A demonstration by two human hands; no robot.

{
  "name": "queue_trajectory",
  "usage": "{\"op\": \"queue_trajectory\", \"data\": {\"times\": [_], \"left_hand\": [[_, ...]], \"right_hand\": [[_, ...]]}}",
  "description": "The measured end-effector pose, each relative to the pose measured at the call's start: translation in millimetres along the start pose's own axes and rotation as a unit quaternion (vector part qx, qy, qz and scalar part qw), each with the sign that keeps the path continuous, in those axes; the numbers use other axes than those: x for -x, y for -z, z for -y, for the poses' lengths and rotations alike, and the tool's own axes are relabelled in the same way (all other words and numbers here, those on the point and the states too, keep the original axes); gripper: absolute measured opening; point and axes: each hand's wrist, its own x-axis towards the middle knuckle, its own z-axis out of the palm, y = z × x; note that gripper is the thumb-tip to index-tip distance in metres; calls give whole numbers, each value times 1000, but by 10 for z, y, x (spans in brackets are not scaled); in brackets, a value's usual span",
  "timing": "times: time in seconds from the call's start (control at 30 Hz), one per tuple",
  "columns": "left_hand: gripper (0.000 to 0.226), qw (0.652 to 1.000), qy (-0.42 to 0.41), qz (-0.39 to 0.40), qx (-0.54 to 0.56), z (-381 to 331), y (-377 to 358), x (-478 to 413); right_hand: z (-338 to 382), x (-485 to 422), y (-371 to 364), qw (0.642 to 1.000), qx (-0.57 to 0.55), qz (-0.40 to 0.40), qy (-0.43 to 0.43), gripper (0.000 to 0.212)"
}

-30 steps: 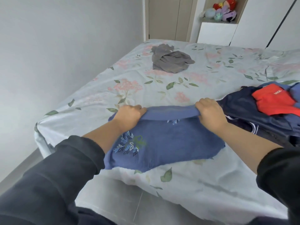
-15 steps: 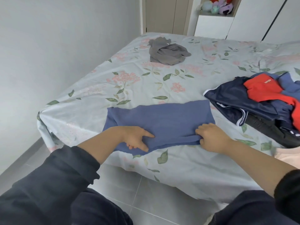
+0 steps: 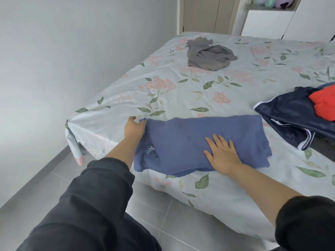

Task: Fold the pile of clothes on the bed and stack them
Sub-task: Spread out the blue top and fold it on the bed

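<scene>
- The blue shirt (image 3: 190,142) lies folded into a long band on the bed (image 3: 163,98), close to the near edge and not far from the near left corner.
- Its long axis runs left to right, roughly along the bed's near edge. The right end sits a little farther up the bed than the left.
- A small leaf pattern (image 3: 152,153) shows on the lower layer at the left end, where the folded layers do not line up.
- The left hand (image 3: 135,129) is at the shirt's left end. Its fingers are tucked in behind the cloth edge and have hold of it, with the thumb out toward the sheet.
- The right hand (image 3: 222,153) lies flat on the right half of the shirt, fingers straight, spread and pointing up the bed. It presses down and holds nothing.
- The pile of clothes (image 3: 290,115), dark navy with a red garment (image 3: 324,104) on top, sits just beside the shirt's right end.
- A crumpled grey garment (image 3: 210,57) lies well apart, far up the bed.
</scene>
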Motion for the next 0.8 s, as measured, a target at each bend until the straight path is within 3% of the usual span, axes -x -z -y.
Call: {"op": "queue_trajectory", "data": {"times": [0.13, 0.27, 0.33, 0.4, 0.47, 0.53, 0.63, 0.7, 0.8], "left_hand": [[52, 986, 80, 27, 144, -83, -57, -169], [35, 970, 135, -37, 201, 38, 106, -298], [46, 990, 93, -47, 96, 30, 106, -238], [59, 992, -42, -93, -71, -42, -8, -95], [62, 950, -223, -132, -173, -175, -254, 161], [57, 891, -341, -41, -298, -264, -617, 450], [58, 802, -358, 115, -464, -97, -1068, 749], [59, 795, -342, 128, -484, 102, -1157, 805], [62, 812, -338, 90, -467, 218, -1172, 797]], "right_hand": [[-1, -22, -28, 1000, 5, -7, 2, 59], [-8, -28, -43, 1000, 3, -12, -1, 58], [-4, -30, -51, 1000, 5, -15, -1, 59], [-1, -16, -57, 1000, 2, -16, -2, 59], [4, -2, -38, 1000, -4, -16, -7, 59], [19, 11, -6, 1000, -15, -14, -6, 59], [-51, 48, 45, 999, -28, -14, 14, 56], [-296, 86, 90, 999, -10, -29, -22, 55], [-867, 148, 219, 980, -15, -26, -198, 58]]}}
